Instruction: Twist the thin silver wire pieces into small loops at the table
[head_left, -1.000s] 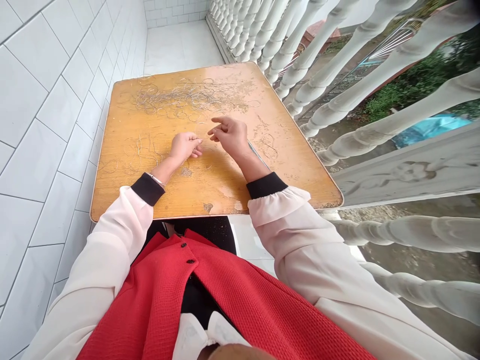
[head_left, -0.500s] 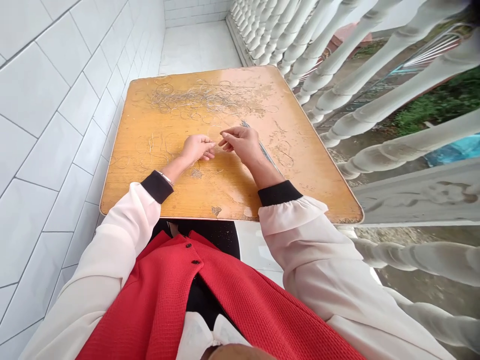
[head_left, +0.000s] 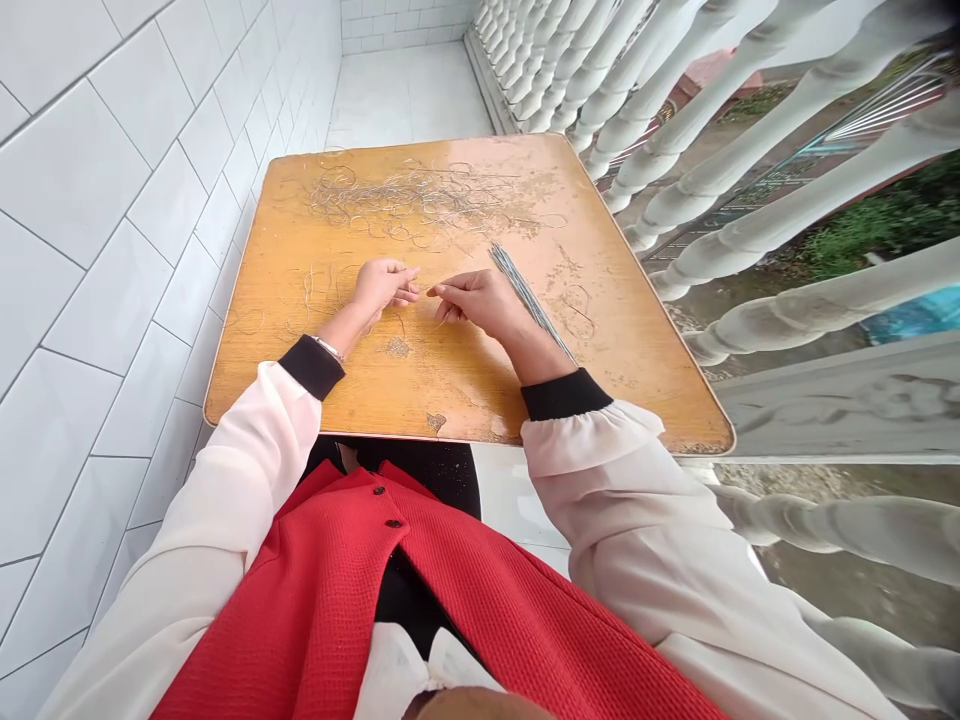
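Over the middle of a worn wooden table (head_left: 360, 400), my left hand (head_left: 382, 288) is closed in a pinch, and a fine strand like thin wire shows faintly between it and my right hand (head_left: 476, 300). My right hand pinches the other end with thumb and forefinger. Just beyond my right wrist lies a bundle of straight grey wires (head_left: 529, 293), slanting toward my sleeve. Toward the far edge spreads a loose tangle of thin bent wires (head_left: 405, 193). A few more loose wires (head_left: 307, 290) lie left of my left hand.
A white tiled wall (head_left: 105, 270) runs along the left. White balusters (head_left: 720, 235) line the right side, close to the table edge. One curled wire (head_left: 579, 312) lies right of the bundle. Pale floor (head_left: 412, 90) shows behind the table.
My left hand has moved slightly left and my right hand slightly down and left. More of the grey wire bundle now shows beside my right hand. The view has shifted a little.
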